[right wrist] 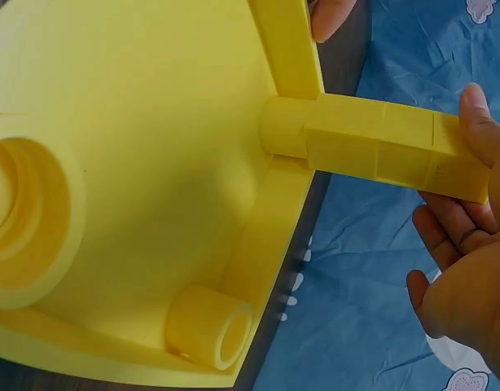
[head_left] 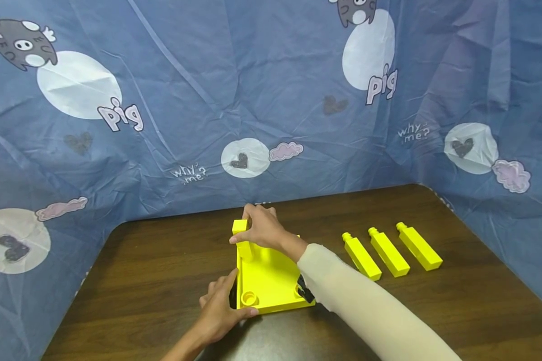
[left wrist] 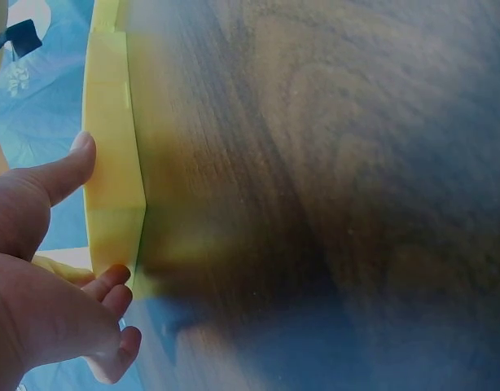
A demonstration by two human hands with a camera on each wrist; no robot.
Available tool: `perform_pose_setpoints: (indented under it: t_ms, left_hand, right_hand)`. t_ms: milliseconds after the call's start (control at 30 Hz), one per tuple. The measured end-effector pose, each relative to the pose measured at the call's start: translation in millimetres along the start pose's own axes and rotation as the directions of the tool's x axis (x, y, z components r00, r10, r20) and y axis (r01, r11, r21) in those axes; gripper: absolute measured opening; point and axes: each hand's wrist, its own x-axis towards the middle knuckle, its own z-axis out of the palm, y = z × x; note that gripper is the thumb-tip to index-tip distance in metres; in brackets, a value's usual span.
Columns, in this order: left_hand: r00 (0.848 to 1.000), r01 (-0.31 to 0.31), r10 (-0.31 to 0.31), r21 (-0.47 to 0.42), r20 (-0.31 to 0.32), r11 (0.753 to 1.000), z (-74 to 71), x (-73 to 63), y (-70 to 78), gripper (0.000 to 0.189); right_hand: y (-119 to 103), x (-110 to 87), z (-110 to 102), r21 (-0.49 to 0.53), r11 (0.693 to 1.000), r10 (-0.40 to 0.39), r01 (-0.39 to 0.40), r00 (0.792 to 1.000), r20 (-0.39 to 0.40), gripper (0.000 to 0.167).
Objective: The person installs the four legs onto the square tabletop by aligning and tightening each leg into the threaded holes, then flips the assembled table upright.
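Observation:
A yellow square tabletop [head_left: 271, 276] with raised edges and round sockets lies underside up on the table. My left hand [head_left: 219, 308] grips its near left corner, thumb along the front edge and fingers at the left side. In the far left corner, a yellow table leg [right wrist: 372, 138] stands upright, its round end at the socket. The thumb and fingers of my right hand [head_left: 264, 228] pinch this leg near its square top. A near left socket [head_left: 249, 299] holds nothing. The right forearm hides part of the tabletop's right side.
Three more yellow legs with threaded ends, a left one [head_left: 361, 256], a middle one [head_left: 388, 252] and a right one [head_left: 419, 246], lie side by side on the brown wooden table [head_left: 162, 281]. A blue printed cloth [head_left: 271, 90] hangs behind the table.

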Motion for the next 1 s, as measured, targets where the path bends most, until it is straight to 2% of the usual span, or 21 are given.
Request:
perform_pose_setpoints:
  t_ms: [167, 267, 400, 500, 600, 700, 1000]
  left_hand:
    - [1.0, 0.002, -0.002, 0.01, 0.003, 1.0, -0.5, 0.1, 2.0, 0.1]
    - [1.0, 0.002, -0.002, 0.006, 0.007, 1.0, 0.4, 0.3, 1.5, 0.1]
    - [1.0, 0.01, -0.01, 0.001, 0.014, 1.0, 0.6, 0.4, 0.5, 0.101]
    - [1.0, 0.021, -0.021, 0.005, 0.018, 1.0, -0.2, 0.6, 0.2, 0.102]
    - [1.0, 0.025, -0.025, 0.008, 0.017, 1.0, -0.3, 1.0, 0.6, 0.101]
    - [1.0, 0.02, -0.02, 0.009, 0.01, 1.0, 0.0, 1.2, 0.9, 0.101]
    - [1.0, 0.019, -0.019, -0.005, 0.005, 1.0, 0.6, 1.6, 0.8, 0.101]
  right_hand:
    - [1.7, -2.3, 0.0, 0.025, 1.0, 0.012, -0.012, 1.0, 0.015, 0.045]
    - [6.1, -2.4, -2.3, 0.097, 0.995, -0.028, 0.02, 0.996, 0.083, 0.048]
    - [14.1, -0.2, -8.4, 0.234, 0.971, -0.103, 0.054, 0.973, 0.204, 0.061]
    - [18.2, 1.6, -11.6, 0.295, 0.954, -0.132, 0.053, 0.958, 0.256, 0.055]
    - [20.0, 2.3, -12.3, 0.3, 0.952, -0.14, 0.058, 0.955, 0.26, 0.046]
    - [20.1, 2.3, -11.9, 0.296, 0.953, -0.138, 0.064, 0.962, 0.236, 0.043]
    - [17.0, 1.2, -10.8, 0.278, 0.96, -0.102, 0.042, 0.973, 0.205, 0.041]
